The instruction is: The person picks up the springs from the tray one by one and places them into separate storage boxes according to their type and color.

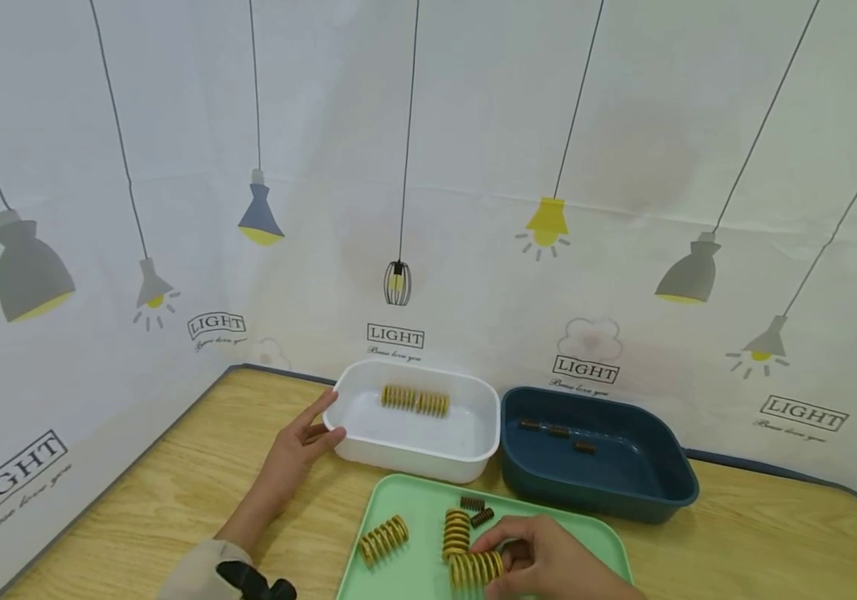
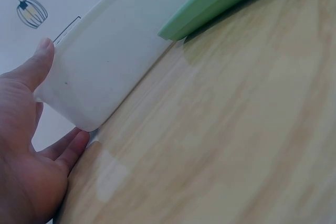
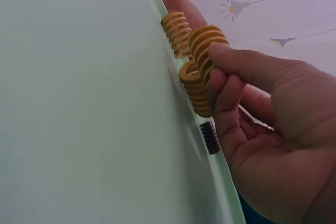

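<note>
My right hand pinches a large yellow coil spring between thumb and fingers, over the green tray. In the right wrist view this held spring stands at a slant near another yellow spring. On the tray lie that second yellow spring, a third yellow spring to the left, and two small dark springs. My left hand holds the left end of the white bin, its thumb against the wall near the rim. Two yellow springs lie inside the bin.
Right of the white bin, a dark blue bin holds three small dark springs. Both bins stand behind the tray on the wooden table. A white cloth backdrop printed with lamps rises behind the table.
</note>
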{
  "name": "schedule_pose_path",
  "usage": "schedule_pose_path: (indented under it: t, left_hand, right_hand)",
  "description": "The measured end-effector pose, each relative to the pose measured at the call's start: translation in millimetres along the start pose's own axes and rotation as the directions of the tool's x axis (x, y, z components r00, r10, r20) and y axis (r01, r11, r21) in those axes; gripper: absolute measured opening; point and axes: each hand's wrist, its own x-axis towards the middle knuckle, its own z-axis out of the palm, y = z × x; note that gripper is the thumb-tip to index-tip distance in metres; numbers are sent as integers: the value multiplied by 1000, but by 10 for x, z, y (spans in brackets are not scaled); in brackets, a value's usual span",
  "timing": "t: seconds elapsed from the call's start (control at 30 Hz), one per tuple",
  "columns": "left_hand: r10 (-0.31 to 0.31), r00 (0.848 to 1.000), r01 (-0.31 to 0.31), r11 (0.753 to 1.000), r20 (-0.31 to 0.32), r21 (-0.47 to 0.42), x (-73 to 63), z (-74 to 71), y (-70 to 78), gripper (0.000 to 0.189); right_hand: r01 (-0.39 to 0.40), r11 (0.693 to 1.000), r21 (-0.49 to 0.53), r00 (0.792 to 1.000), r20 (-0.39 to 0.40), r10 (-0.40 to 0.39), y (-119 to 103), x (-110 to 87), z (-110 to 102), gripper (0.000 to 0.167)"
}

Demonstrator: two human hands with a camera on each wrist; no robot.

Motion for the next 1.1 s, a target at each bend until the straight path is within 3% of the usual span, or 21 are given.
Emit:
schedule_pose_path:
  t: [0.2,0.57,1.1]
  left_hand:
    - [-5,1000,5,1000,2,-2,12,13,-16,65]
    - [-9,1000,9,1000,4,8,11,11,-7,65]
    - [-1,1000,1,1000,-20,31,12,1,-35,65]
  right_hand:
    - [-17,995,-96,998,-68,10,-120,15,-84,33]
    - [65,976,-209,989,-114,-90,-400,165,-117,33]
    - [23,990,-142,979,-198,-51,-659,671,-130,38]
